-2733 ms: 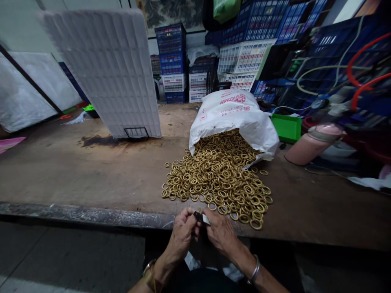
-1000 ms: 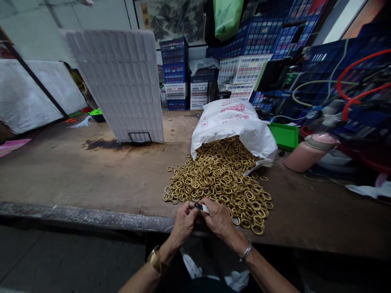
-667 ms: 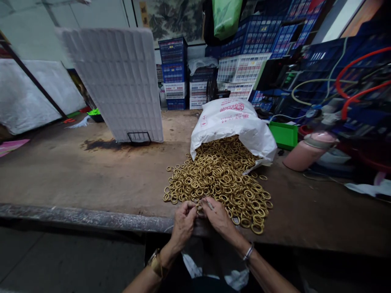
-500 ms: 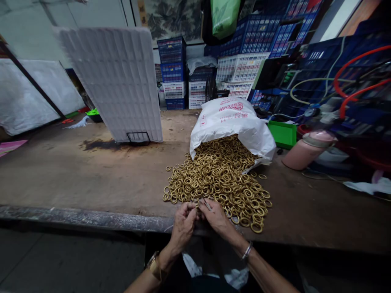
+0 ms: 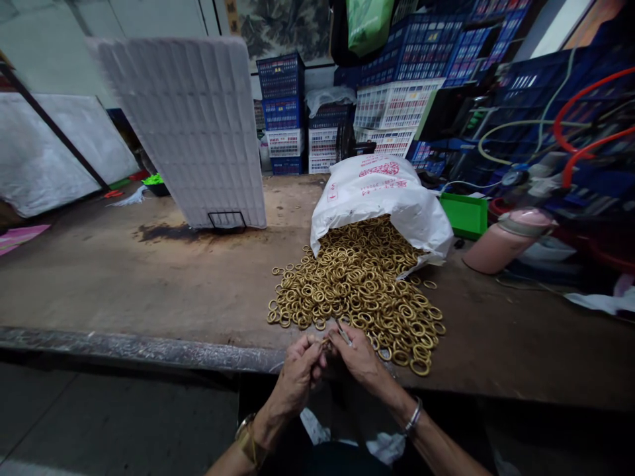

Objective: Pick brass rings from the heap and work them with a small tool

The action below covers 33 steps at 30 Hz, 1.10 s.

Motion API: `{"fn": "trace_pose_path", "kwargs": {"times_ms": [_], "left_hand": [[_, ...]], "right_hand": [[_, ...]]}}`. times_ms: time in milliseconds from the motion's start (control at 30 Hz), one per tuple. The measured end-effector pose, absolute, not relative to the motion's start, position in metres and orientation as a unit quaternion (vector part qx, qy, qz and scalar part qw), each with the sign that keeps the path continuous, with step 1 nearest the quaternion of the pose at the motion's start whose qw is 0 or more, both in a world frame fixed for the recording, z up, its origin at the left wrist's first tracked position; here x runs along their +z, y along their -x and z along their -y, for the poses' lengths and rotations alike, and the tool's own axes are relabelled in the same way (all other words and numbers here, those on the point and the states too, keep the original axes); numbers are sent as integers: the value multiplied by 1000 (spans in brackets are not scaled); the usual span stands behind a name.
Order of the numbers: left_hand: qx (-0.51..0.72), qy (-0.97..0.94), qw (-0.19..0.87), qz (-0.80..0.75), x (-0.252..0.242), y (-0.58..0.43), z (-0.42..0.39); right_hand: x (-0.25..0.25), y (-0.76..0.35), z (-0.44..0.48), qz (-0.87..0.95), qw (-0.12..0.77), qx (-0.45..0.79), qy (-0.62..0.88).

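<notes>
There are two hands [image 5: 296, 375], one sack [image 5: 372, 192], one bottle [image 5: 489, 250].

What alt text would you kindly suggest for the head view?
A person's left hand and right hand, at the near edge of a workbench, hold a small golden piece between them, the right gripping a slim tool. Beyond, golden rings spill from a white sack; a ribbed white panel stands to the left.

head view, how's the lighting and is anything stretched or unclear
Head view: dim light overall, deep shadow under the table; head view: the white panel looks stretched and smeared toward its upper left; head view: gold rings read fairly clearly, but the small piece between the left hand and right hand is unclear.
</notes>
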<state>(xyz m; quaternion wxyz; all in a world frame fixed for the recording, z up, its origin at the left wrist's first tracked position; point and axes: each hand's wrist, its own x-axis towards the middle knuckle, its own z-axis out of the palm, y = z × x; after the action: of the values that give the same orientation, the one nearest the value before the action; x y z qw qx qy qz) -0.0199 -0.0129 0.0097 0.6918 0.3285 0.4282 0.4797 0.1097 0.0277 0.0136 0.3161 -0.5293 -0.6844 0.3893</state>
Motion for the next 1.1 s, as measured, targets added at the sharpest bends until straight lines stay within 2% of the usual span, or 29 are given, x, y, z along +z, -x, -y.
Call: {"fn": "trace_pose_path", "kwargs": {"times_ms": [233,367,733,867,1100], "left_hand": [[509,-307,684,-423,14,17,12],[510,-304,679,-432,15,17,13],[486,-325,650,-485,13,16,18],[477,-324,682,-451,25,21,27],[542,-194,710,-405,23,36,20]], "right_hand": [[0,-114,-14,806,194,208,519],[0,-113,-12,820,174,155,523],[8,-110,-12,811,141,139,551],[2,-126,-24,774,123,120,609],[-1,-123,-19,780,135,122,599]]}}
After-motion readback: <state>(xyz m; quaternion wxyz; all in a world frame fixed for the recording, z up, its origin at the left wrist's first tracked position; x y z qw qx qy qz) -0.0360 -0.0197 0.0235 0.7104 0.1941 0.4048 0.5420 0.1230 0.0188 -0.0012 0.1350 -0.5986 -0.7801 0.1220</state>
